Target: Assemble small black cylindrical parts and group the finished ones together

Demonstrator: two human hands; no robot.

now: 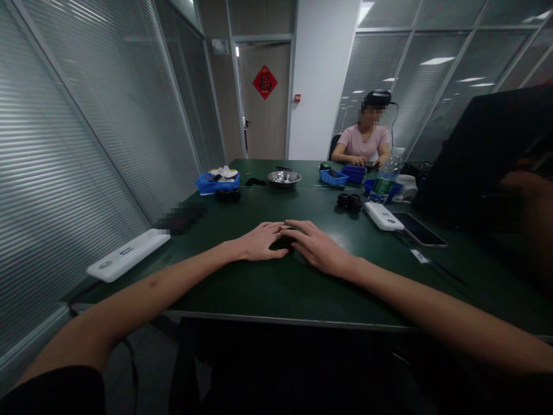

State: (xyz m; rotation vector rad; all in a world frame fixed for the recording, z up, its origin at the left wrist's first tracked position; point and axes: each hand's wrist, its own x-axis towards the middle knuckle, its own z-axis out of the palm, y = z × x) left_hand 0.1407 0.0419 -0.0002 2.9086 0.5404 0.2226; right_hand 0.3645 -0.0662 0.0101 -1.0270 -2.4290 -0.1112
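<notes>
Both my arms reach out over a dark green table [268, 288]. My left hand [259, 241] and my right hand [317, 248] lie palm down side by side at the table's middle, fingertips touching. Between and under the fingers sits a small black object [283, 242], mostly hidden; both hands rest on it. I cannot make out what it is.
A white flat device [127, 253] lies at the left edge. Another white device [382, 216], a phone [419, 229] and a water bottle [384, 178] are on the right. Blue trays [211, 183], a metal bowl [284, 178] and black rings [349, 202] sit farther back. Another person [365, 144] sits at the far end.
</notes>
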